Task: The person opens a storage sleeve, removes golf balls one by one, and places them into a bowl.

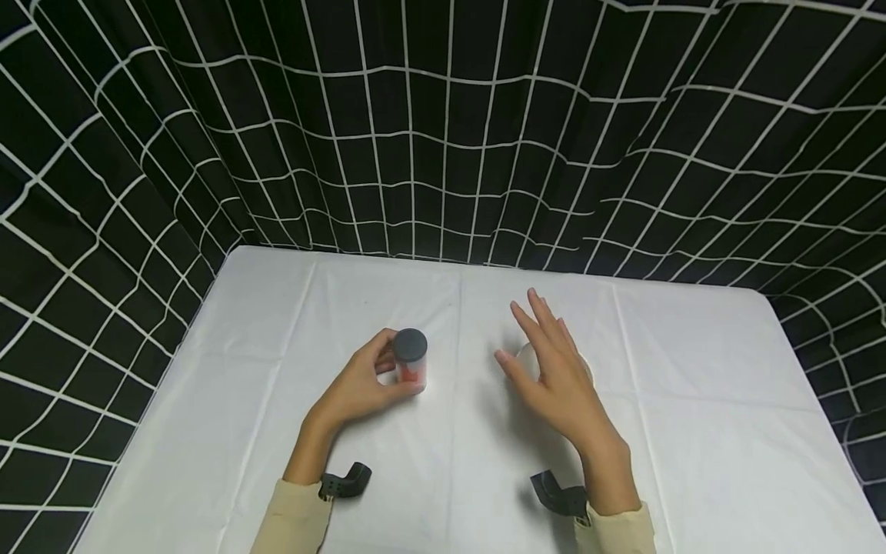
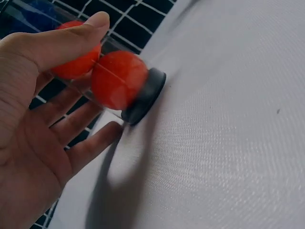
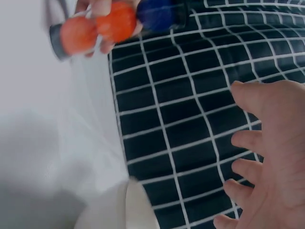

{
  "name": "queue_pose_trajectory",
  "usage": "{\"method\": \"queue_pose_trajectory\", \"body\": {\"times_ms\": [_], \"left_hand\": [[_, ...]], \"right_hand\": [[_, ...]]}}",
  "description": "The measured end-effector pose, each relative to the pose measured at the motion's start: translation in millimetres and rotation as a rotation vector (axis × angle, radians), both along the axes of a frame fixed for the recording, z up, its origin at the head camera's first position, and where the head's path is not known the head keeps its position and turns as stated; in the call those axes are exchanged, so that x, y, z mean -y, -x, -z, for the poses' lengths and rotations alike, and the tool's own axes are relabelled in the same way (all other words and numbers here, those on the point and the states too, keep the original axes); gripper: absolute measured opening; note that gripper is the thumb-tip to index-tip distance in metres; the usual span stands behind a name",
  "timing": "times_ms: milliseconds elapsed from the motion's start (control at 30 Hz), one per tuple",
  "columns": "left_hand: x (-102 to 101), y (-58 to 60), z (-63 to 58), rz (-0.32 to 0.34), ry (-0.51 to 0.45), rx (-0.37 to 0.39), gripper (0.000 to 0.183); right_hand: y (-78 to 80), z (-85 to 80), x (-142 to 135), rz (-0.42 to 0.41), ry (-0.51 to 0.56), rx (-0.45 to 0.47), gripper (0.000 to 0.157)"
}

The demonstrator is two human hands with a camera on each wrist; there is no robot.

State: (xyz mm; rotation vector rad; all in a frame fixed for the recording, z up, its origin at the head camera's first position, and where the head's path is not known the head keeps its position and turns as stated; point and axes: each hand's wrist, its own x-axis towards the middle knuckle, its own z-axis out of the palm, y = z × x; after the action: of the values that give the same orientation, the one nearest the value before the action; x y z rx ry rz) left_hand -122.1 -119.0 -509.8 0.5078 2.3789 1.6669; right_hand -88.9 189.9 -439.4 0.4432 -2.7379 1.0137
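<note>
though under right hand (image 1: pixel 566 378) — white cup (image 3: pixel 106 210)

I am facing a white-covered table (image 1: pixel 720 446), whose surface is showing long, faint creases (image 1: pixel 624 338) under soft light. Behind it and along both sides, a black curtain (image 1: pixel 429 165) patterned with white grid lines is hanging in loose, wavy folds.

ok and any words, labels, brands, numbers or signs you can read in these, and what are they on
None: no readable text in any view.
Clear tube in the left hand: no lettering to make out; somewhat blurred in the wrist views.
White vessel by the right hand: no marking on the part that shows.
Black wrist mounts: too small to tell.
</note>
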Motion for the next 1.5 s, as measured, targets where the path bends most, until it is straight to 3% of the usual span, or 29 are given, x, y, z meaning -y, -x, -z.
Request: {"method": "queue_pose_trajectory", "body": {"times_ms": [233,433,633,800,1000,1167,1367,1500], "left_hand": [[0,-1.8,-1.5,0.011,-0.065,0.044,0.057],[-2,-1.9,-3.0,0.039,-0.071,0.027,0.056],[-3,-3.4,-12.0,0.054,0.037,-0.047,0.056],[-2,-6.3,-26.4,0.069,0.097,-0.115,0.051],[0,-15.1,-45.6,0.004,0.233,-0.217,0.048],[5,-21.9,-58.6,-0.054,0.334,-0.296,0.049],[7,-26.6,-70.4,-0.084,0.443,-0.386,0.049],[7,-28.2,-79.7,-0.087,0.475,-0.407,0.049]], "right_hand": [[4.8,-4.0,20,-0.027,0.117,0.123,0.073],[4.1,-8.4,34,-0.074,0.146,0.119,0.067],[-2.0,-13.8,42,-0.127,0.176,0.084,0.058],[-6.7,-15.8,49,-0.165,0.188,0.07,0.057],[-8.9,-19.1,53,-0.209,0.211,0.038,0.06],[-9.0,-20.0,59,-0.251,0.268,0.045,0.052],[-10.5,-20.7,63,-0.244,0.324,0.015,0.045],[-10.4,-20.7,64,-0.235,0.411,0.069,0.042]]}}
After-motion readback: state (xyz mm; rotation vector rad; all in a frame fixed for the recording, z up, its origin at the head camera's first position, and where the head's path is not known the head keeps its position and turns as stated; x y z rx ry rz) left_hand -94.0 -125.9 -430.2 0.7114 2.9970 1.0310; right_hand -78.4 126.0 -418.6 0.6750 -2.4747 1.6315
